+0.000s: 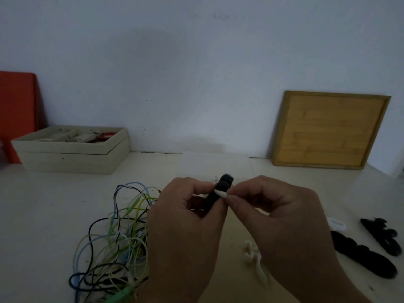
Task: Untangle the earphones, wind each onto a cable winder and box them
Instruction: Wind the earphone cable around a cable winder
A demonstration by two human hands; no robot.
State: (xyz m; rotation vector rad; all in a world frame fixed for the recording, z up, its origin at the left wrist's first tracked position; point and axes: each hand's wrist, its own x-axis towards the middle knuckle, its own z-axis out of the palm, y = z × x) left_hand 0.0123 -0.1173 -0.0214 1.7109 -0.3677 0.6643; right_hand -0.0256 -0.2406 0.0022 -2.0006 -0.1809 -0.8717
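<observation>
My left hand (185, 217) grips a black cable winder (218, 191) held upright above the table. A white earphone cable (220, 193) crosses the winder, and my right hand (273, 206) pinches its end beside the winder. A tangle of green, blue, black and white earphone cables (115, 241) lies on the table at the left of my hands. A clear plastic box (215, 166) stands just behind my hands. More black winders (363, 256) lie at the right, and a white winder (254, 259) lies under my right wrist.
A cream compartment box (72, 153) with small items stands at the back left, with a red object (16, 106) behind it. A bamboo board (328, 130) leans on the wall at the back right. A small white piece (336, 224) lies near the black winders.
</observation>
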